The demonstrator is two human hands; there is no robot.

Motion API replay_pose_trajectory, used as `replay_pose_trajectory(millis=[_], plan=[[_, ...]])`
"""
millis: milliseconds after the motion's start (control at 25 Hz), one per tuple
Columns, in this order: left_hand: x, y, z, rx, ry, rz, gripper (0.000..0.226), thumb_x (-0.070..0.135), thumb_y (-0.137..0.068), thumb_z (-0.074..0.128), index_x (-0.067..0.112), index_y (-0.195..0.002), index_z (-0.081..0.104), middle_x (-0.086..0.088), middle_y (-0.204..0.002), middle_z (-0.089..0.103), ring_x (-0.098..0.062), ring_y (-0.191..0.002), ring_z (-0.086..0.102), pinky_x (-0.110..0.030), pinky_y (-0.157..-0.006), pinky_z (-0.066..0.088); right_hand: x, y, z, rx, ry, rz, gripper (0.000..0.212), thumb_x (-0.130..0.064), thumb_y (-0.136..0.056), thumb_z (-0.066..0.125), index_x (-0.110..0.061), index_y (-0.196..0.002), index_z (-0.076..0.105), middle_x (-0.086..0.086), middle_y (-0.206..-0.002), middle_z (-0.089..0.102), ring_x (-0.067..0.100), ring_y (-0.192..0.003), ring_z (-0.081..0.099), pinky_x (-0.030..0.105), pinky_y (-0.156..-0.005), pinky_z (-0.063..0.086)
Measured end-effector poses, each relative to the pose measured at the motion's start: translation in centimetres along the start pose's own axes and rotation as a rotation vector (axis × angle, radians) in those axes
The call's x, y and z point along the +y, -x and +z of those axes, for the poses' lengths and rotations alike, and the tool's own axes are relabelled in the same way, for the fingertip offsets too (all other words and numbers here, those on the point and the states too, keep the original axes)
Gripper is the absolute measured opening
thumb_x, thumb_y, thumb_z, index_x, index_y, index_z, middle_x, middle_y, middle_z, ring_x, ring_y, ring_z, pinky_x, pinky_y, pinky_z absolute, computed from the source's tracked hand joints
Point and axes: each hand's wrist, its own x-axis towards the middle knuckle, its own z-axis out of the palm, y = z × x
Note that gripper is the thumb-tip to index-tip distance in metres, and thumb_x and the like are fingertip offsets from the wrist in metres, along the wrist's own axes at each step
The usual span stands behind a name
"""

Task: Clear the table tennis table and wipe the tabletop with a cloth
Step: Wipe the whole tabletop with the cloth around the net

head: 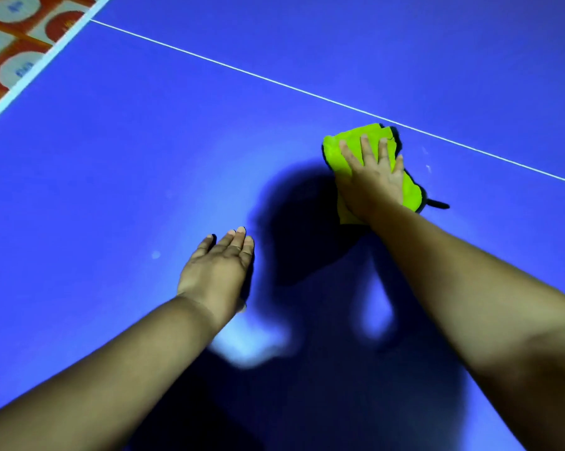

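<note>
A blue table tennis tabletop [118, 177] fills the view, crossed by a thin white centre line [274, 80]. My right hand [372, 180] lies flat with straight, spread fingers on a bright yellow-green cloth [339, 149], pressing it onto the tabletop just below the white line. A dark edge of the cloth sticks out to the right of my wrist. My left hand [217, 266] rests palm down on the bare blue surface, fingers straight and together, holding nothing.
The table's white left edge [37, 68] runs diagonally at the upper left. Beyond it lies a floor with red, white and blue circle patterns [17, 37]. Shadows of my head and arms fall over the middle and lower tabletop.
</note>
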Motion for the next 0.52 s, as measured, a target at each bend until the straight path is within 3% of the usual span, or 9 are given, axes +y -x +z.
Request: replay_pose_trajectory(millis=[120, 240, 400, 520], plan=[[-0.2, 0.5, -0.6, 0.018, 0.069, -0.003, 0.096, 0.036, -0.079, 0.065, 0.014, -0.150, 0.004, -0.003, -0.158, 0.001, -0.014, -0.145, 0.004, -0.032, -0.117, 0.001, -1.6, 6.5, 1.1, 0.006, -0.019, -0.028, 0.066, -0.044, -0.092, 0.049, -0.040, -0.151, 0.018, 0.002, -0.162, 0.006, 0.034, -0.148, 0.000, 0.059, -0.114, 0.004], [0.1, 2.9, 0.2, 0.166, 0.114, 0.015, 0.088, 0.034, -0.083, 0.061, 0.011, -0.149, 0.006, -0.006, -0.158, 0.004, -0.018, -0.145, 0.005, -0.032, -0.116, 0.000, -3.7, 13.0, 2.2, -0.025, 0.025, -0.045, 0.064, -0.045, -0.090, 0.044, -0.035, -0.150, 0.025, 0.004, -0.161, 0.010, 0.036, -0.147, 0.004, 0.063, -0.112, 0.007], [-0.3, 8.3, 3.6, 0.302, 0.360, -0.031, 0.078, 0.030, -0.088, 0.058, 0.008, -0.149, 0.013, -0.009, -0.157, 0.008, -0.022, -0.145, 0.005, -0.032, -0.116, 0.001, -7.0, 21.9, 3.8, 0.013, 0.076, -0.075, 0.067, -0.050, -0.079, 0.032, -0.029, -0.141, 0.047, 0.011, -0.152, 0.036, 0.043, -0.140, 0.028, 0.069, -0.102, 0.026], [-1.7, 12.3, 6.4, 0.359, 0.406, -0.032, 0.073, 0.022, -0.087, 0.060, 0.004, -0.147, 0.021, -0.012, -0.155, 0.015, -0.026, -0.144, 0.011, -0.035, -0.116, 0.005, -9.6, 27.6, 4.9, 0.052, 0.092, -0.099, 0.062, -0.052, -0.082, 0.034, -0.029, -0.137, 0.052, 0.012, -0.148, 0.042, 0.044, -0.136, 0.034, 0.068, -0.100, 0.030]])
